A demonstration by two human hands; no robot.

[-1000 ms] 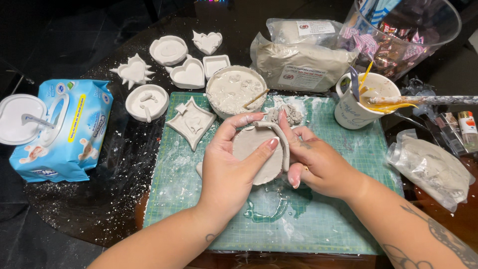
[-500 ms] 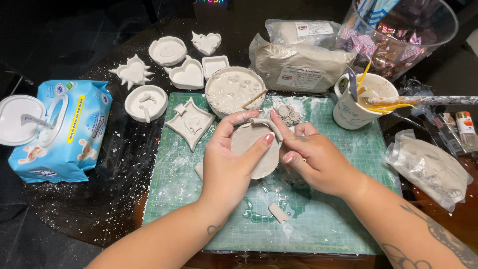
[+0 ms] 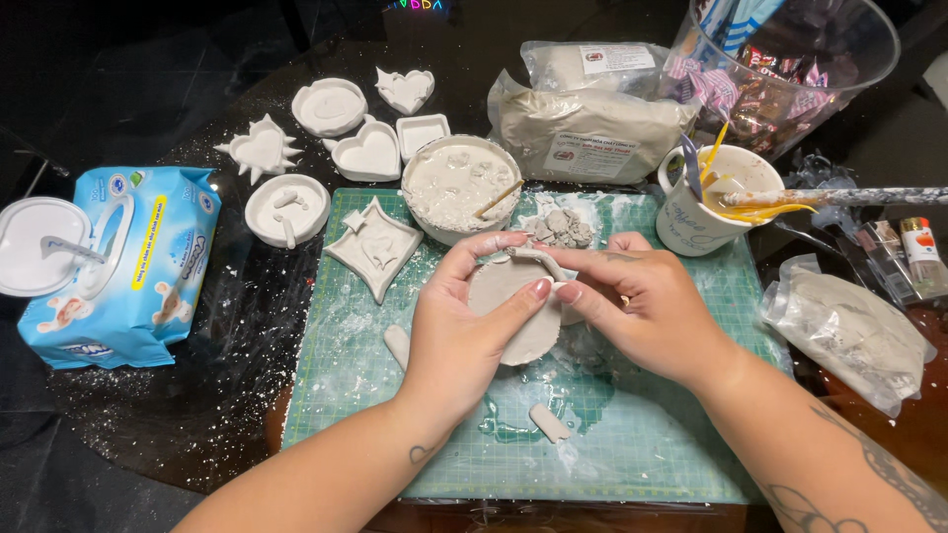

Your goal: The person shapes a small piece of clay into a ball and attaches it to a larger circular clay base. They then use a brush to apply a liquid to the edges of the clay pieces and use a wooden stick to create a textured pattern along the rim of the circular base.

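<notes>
Clay disc (image 3: 509,316), round, pale grey and matte, sits between your two hands above the green cutting mat (image 3: 671,444), which covers the middle of the dark surface (image 3: 197,415). Your left hand (image 3: 464,341) cups the disc from below and from the left, thumb pressed across its face. Your right hand (image 3: 647,316) comes in from the right, thumb and forefinger pinched narrow on a thin clay strip (image 3: 538,259) that curls along the disc's upper edge. Both hands are dusted white. On the gridded mat, which is smeared with wet slip and powder, lie two small stubby clay rolls: one (image 3: 397,345) just left of your left hand, another (image 3: 549,422) below the disc. A heap of dry grey crumbs (image 3: 561,227) lies just above your hands, beside a white bowl (image 3: 460,188) of lumpy wet clay with a wooden stick resting in it. A square, star-cornered dish (image 3: 375,247) lies at the mat's upper left corner. Farther up and to the left are small white dishes, among them a heart-shaped one (image 3: 367,153). A blue soft pack of wipes (image 3: 128,266) lies well to the left, and a white mug (image 3: 711,202) with brushes stands to the upper right.
</notes>
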